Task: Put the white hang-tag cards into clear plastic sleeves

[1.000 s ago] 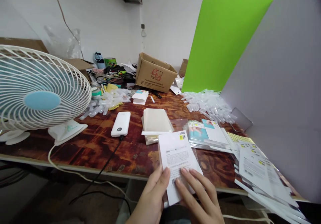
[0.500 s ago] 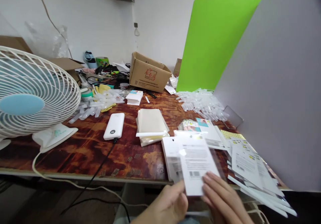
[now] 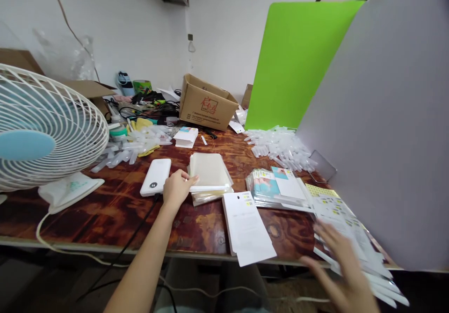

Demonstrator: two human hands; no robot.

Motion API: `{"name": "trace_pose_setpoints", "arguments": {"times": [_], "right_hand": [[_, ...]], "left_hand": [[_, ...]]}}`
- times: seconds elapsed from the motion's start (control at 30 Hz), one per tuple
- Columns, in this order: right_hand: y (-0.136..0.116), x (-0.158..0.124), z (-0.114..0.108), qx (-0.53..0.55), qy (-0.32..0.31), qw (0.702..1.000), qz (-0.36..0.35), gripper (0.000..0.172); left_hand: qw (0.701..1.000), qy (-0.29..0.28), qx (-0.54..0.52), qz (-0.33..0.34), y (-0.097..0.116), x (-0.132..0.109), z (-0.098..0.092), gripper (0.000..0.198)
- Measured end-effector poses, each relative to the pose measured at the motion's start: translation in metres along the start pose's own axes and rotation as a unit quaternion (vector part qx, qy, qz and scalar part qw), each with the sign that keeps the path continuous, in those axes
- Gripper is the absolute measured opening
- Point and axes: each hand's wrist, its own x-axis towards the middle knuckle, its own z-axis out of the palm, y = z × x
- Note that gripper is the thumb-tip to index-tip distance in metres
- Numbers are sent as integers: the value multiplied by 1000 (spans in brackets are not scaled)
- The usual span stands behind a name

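Observation:
My left hand [image 3: 178,186] reaches to the near left corner of a stack of clear plastic bags [image 3: 209,170], fingers bent and pinching at the edge of the top bag. My right hand [image 3: 342,261], smeared by motion, holds nothing; its thumb and fingers are spread above the near right edge of the table. Between the hands lies a pile of white printed cards [image 3: 250,229], each with a punched hole, the top one askew over the front edge. Behind it, a stack of bagged cards [image 3: 268,189] shows teal and skin-toned pictures.
Sticker sheets and loose white slips [image 3: 347,224] fan out at the right, beside a grey partition [image 3: 382,130]. Clear plastic tubes [image 3: 280,147] are heaped behind. A corded white power bank [image 3: 156,177], a fan [image 3: 45,140] and a cardboard box [image 3: 208,105] stand left and back.
The bagged card that both hands held has left them, and the stack of bagged cards shows fully. My left hand has moved left to the plastic bags; my right hand has opened and moved right.

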Motion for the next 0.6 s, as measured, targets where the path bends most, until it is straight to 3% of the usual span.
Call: {"name": "trace_pose_setpoints", "arguments": {"times": [0.07,0.17,0.3,0.4,0.5,0.6], "right_hand": [[-44,11,14,15,-61,990,-123,63],[-84,19,36,-10,-62,971,-229,49],[-92,13,45,36,-31,978,-204,43],[-88,8,30,92,80,972,-201,39],[-91,6,12,105,173,962,-185,36],[-108,10,1,91,182,961,-185,24]], "left_hand": [[1000,26,5,-1,3,-6,-1,24],[998,55,-15,6,8,-14,-4,23],[988,96,-116,35,14,-21,-12,19],[966,85,-240,52,24,-33,-18,18],[918,21,-392,45,39,-61,-22,19],[827,-93,-555,3,54,-98,-23,22]]}}
